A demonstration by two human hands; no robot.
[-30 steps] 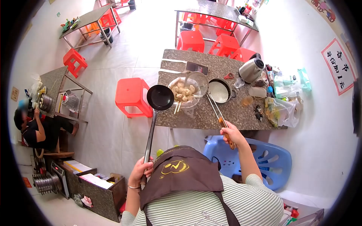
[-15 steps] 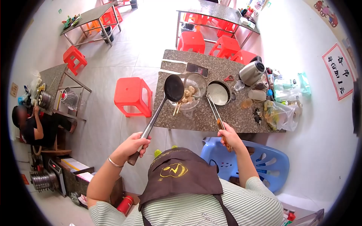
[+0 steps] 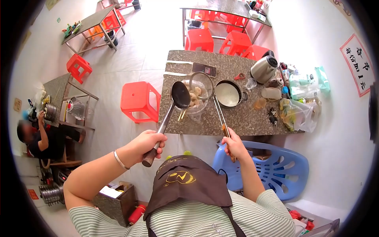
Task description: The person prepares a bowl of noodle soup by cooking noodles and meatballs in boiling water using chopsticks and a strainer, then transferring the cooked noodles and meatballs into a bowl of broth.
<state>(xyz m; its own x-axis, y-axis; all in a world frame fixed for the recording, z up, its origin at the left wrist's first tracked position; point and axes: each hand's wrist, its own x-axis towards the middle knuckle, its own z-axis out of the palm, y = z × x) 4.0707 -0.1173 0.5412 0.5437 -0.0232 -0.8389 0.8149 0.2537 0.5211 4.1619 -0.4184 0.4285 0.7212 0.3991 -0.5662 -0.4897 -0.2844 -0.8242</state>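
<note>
My left hand (image 3: 152, 144) is closed around the wooden end of a long-handled black ladle (image 3: 181, 94). The ladle's bowl hangs over the left side of a clear bowl (image 3: 196, 114) on the stone-topped table. Several pale dumplings (image 3: 194, 98) lie inside, with chopsticks (image 3: 182, 115) at the near rim. My right hand (image 3: 234, 147) grips the wooden handle of a long wire strainer (image 3: 224, 129). Its round hoop is over the clear bowl, beside the ladle. Just right of the hoop stands a dark-rimmed pot (image 3: 241, 97) with a pale inside.
A phone (image 3: 204, 69), a steel kettle (image 3: 265, 69), a glass (image 3: 251, 83), keys (image 3: 272, 115) and plastic bags (image 3: 299, 112) lie on the table (image 3: 181, 128). A blue chair (image 3: 290, 168) is near my right arm, a red stool (image 3: 139, 100) left. A person (image 3: 49, 140) sits far left.
My left hand has come up and to the right, its elbow further out. My right hand and the strainer have shifted slightly left. The view has moved a little.
</note>
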